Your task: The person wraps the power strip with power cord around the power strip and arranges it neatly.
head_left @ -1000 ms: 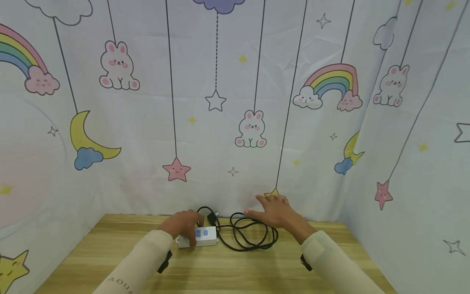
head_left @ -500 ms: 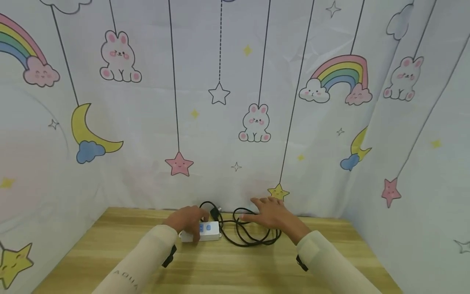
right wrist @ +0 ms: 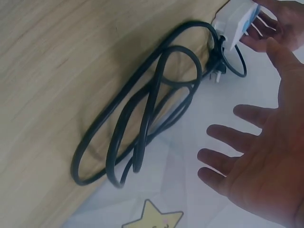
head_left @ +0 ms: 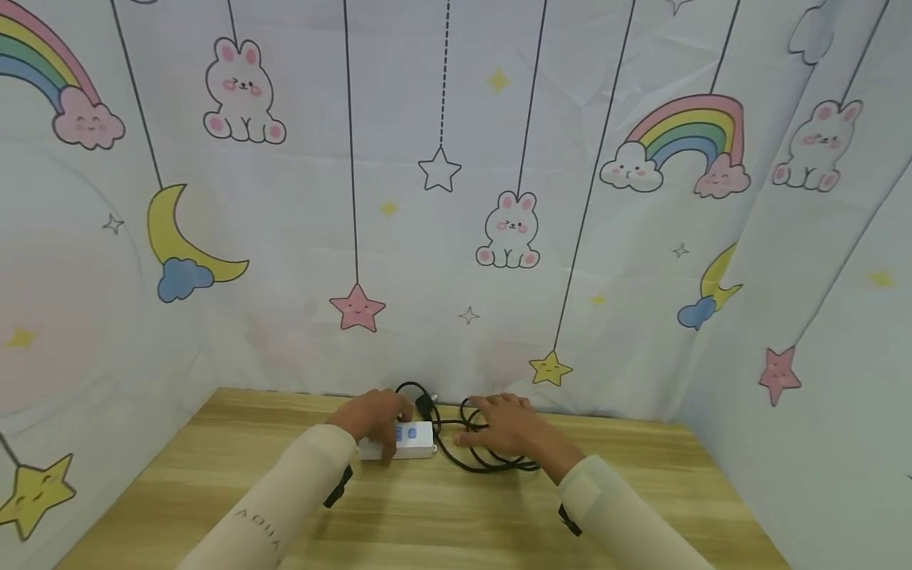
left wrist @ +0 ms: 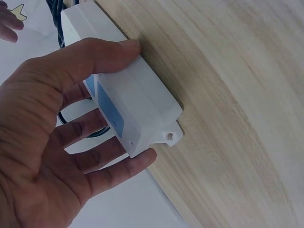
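A white power strip (head_left: 420, 447) with blue sockets lies on the table near the back wall. My left hand (head_left: 372, 418) grips it from above. In the left wrist view the thumb presses one long side of the power strip (left wrist: 154, 97), and the fingers reach round the opposite side. A black cable (head_left: 484, 470) lies in loose loops to the right of the strip. Its black plug (head_left: 424, 406) rests behind the strip, prongs showing in the right wrist view. My right hand (head_left: 509, 427) hovers over the loops, fingers spread, apart from the cable (right wrist: 110, 164) and holding nothing.
The wood-grain table (head_left: 456, 522) ends at a white cloth wall (head_left: 299, 340) printed with stars, rabbits and rainbows. Similar cloth walls stand on the left and right. The strip's mounting tab (left wrist: 170, 136) sticks out at its near end.
My right hand has come lower and to the left, nearer the strip and over the cable loops. The left hand keeps its hold on the strip. The head view has shifted slightly.
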The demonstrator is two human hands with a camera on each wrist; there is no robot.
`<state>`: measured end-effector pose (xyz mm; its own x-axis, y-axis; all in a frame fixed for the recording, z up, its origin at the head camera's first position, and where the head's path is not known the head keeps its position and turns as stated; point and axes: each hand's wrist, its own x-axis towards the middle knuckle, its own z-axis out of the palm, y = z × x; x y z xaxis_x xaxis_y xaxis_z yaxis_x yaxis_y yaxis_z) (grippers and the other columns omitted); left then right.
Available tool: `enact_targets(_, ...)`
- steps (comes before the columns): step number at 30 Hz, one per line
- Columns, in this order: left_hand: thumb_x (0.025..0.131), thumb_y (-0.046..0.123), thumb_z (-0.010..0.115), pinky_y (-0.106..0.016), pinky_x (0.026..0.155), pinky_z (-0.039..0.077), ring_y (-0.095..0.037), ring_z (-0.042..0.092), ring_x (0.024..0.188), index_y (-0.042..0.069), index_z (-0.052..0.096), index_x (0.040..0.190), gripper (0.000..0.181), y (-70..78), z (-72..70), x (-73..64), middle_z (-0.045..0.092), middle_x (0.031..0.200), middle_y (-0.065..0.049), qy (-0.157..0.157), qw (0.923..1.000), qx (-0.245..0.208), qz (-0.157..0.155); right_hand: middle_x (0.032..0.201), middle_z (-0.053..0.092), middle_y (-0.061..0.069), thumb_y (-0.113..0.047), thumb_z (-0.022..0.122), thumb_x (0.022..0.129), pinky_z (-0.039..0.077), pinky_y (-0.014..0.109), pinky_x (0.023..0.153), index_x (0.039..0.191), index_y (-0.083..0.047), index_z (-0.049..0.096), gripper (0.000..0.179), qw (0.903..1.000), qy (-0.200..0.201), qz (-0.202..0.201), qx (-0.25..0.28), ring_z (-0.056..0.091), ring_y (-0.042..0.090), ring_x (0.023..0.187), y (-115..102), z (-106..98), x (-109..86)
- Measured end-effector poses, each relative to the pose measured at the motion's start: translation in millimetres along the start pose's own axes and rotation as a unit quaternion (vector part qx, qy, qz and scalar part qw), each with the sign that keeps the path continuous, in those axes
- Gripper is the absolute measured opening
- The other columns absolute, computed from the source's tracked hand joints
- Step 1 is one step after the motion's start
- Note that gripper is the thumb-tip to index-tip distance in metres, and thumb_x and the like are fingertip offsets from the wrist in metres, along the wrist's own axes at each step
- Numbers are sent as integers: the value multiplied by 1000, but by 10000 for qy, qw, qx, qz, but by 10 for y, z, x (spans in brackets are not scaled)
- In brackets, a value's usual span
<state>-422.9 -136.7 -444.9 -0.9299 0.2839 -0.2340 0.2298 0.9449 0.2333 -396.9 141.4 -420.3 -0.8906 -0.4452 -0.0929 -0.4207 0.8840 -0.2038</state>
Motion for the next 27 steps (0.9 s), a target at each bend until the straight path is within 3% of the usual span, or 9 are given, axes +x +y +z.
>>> enact_targets(13, 70, 14, 108, -54, 106, 59, -25, 64, 107, 21, 77, 130, 68, 10, -58, -63, 75, 129, -5, 31, 10000, 30, -28, 165, 61, 18, -44, 68, 111, 35, 69, 129, 167, -16, 54, 64, 9970, 95, -768, -14, 52, 46, 158, -246, 102, 155)
enact_targets(20, 70, 14, 108, -53, 109, 59, -23, 66, 109, 20, 77, 132, 69, 22, -31, -40, 75, 133, -4, 41, 10000, 21, -22, 161, 64, 20, -21, 61, 115, 41, 68, 123, 172, -19, 47, 59, 9938, 206, -1080, -180, 59, 47, 149, -275, 158, 265)
enact_targets(27, 70, 14, 109, -52, 107, 60, -22, 65, 107, 20, 77, 130, 68, 56, 1, -59, 74, 128, -3, 75, 9999, 48, -127, 165, 62, 13, -5, 51, 116, 40, 69, 124, 165, -21, 58, 52, 9913, 147, -1254, -381, 56, 45, 153, -326, 188, 356)
